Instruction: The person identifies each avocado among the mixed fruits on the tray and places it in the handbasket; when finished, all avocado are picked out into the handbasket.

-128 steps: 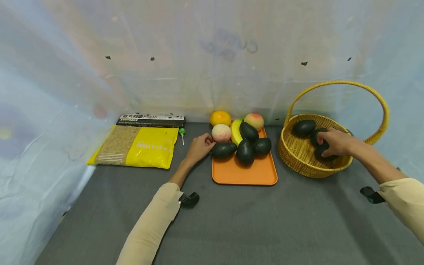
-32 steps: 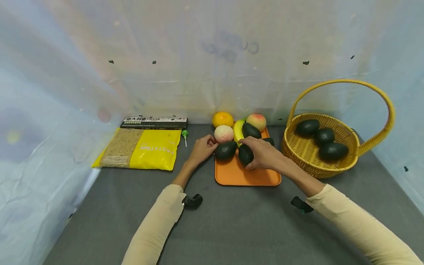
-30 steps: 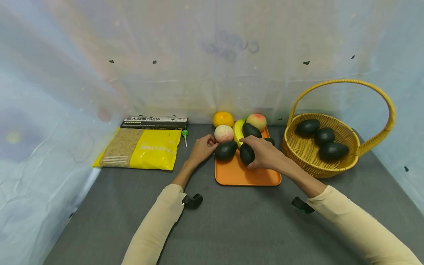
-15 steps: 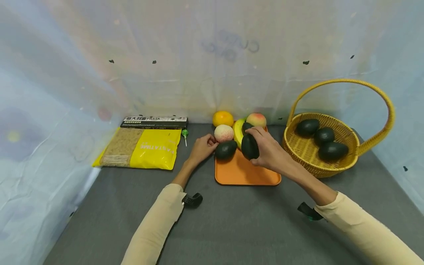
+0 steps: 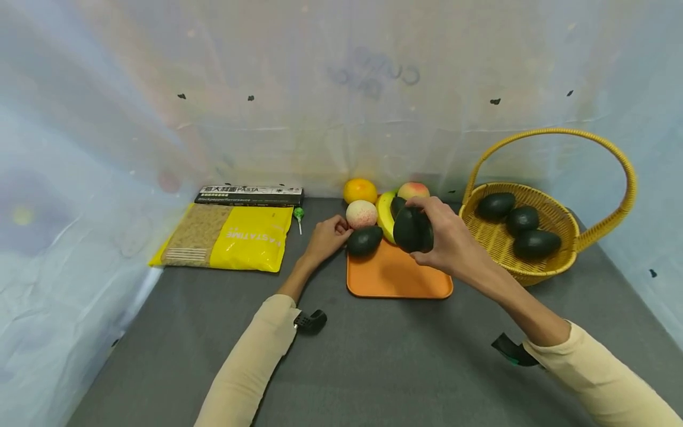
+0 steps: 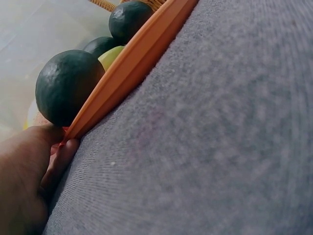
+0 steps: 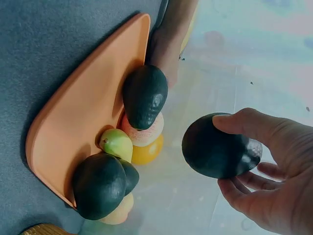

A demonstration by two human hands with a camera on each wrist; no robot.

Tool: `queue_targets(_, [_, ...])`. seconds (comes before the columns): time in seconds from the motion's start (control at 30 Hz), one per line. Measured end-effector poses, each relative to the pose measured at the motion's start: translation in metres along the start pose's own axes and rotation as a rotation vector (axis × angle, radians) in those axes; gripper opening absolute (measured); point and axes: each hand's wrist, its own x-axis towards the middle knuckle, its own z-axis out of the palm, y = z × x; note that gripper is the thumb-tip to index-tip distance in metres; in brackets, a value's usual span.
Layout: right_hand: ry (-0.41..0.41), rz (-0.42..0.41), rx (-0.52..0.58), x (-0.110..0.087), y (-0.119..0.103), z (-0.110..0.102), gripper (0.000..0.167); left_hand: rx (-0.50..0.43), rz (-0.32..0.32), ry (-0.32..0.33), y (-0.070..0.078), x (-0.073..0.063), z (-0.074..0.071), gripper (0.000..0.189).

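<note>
My right hand (image 5: 450, 240) grips a dark green avocado (image 5: 413, 230), raised above the orange tray (image 5: 397, 277); the right wrist view shows thumb and fingers round the avocado (image 7: 210, 147). At the tray's left edge, my left hand (image 5: 323, 240) pinches the rim, thumb above and a finger below in the left wrist view. Beside that hand, one avocado (image 5: 364, 241) lies on the tray near a pale speckled peach (image 5: 361, 214). A banana (image 5: 385, 216) and another avocado (image 5: 397, 205) lie further back. One more avocado (image 7: 100, 186) shows in the right wrist view, hidden in the head view.
A yellow wicker basket (image 5: 490, 244) with a tall handle stands right, holding three avocados. Behind the tray are an orange (image 5: 360, 191) and a reddish peach (image 5: 414, 190). Left are a yellow pasta bag (image 5: 251, 240), a black pasta box (image 5: 248, 196) and a green lollipop (image 5: 299, 212).
My right hand has left the basket, taken hold of an avocado on the tray, and lifted it up and slightly right. My left hand has stayed at the tray's edge.
</note>
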Motion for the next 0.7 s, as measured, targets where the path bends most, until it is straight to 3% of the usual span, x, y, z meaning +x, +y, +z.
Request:
queue_targets(0.2, [0.025, -0.003, -0.014, -0.006, -0.003, -0.003, 0.100, -0.017, -0.003, -0.002, -0.001, 0.000, 0.001, 0.022])
queue_targets(0.4, [0.077, -0.064, -0.013, -0.008, 0.000, -0.007, 0.091, -0.022, -0.008, -0.014, 0.000, 0.001, 0.001, 0.022])
queue_targets(0.7, [0.082, -0.049, -0.019, -0.010, -0.001, -0.014, 0.091, -0.029, -0.016, -0.012, -0.001, 0.000, 0.000, 0.021])
